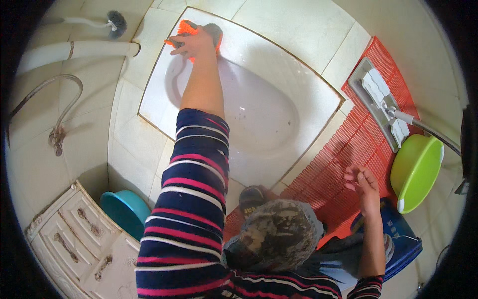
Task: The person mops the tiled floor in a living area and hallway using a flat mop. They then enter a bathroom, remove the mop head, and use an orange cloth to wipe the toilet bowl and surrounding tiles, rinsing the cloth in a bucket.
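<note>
My left hand (pixel 194 43) presses an orange and grey cloth (pixel 213 33) onto the flat rim of a white ceramic squat toilet (pixel 261 104), at its far left corner. The palm covers part of the cloth, and bits of it stick out between and beyond the fingers. The striped sleeve and bare forearm stretch over the toilet's left side. Off to the right, my right hand (pixel 364 183) hangs above a red mesh mat (pixel 325 175), with loosely bent fingers and nothing in them.
On the right are a flat mop (pixel 377 89), a lime-green basin (pixel 418 172) and a blue bucket (pixel 403 258). A teal basin (pixel 127 209) sits beside a white cabinet (pixel 86 239) at lower left. A toilet brush (pixel 116 24), white pipe (pixel 97 48) and hose (pixel 71 80) flank the left wall.
</note>
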The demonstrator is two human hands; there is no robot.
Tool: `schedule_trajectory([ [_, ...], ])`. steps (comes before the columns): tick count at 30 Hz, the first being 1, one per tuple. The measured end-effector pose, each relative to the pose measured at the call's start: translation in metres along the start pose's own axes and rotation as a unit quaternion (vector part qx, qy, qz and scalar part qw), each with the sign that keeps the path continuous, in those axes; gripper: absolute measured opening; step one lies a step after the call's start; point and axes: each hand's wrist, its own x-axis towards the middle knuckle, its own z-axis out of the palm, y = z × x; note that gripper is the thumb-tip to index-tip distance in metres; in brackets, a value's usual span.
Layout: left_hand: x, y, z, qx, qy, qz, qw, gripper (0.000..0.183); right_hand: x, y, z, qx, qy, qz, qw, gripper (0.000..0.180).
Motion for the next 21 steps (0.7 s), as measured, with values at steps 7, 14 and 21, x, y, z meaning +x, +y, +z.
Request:
schedule_trajectory([
  [7,0.058,-0.028,0.004,0.043,-0.031,0.088,0.995,0.082,-0.012,-0.017,-0.001,0.033,0.042,-0.035,0.998,0.023],
  [14,0.147,-0.092,-0.046,0.028,-0.148,0.180,0.972,0.075,-0.036,0.007,-0.030,-0.081,-0.021,-0.039,0.996,0.019],
  [21,0.117,-0.050,-0.155,-0.123,-0.359,0.329,0.864,0.053,-0.036,0.001,-0.026,-0.101,-0.070,-0.053,0.991,0.018],
])
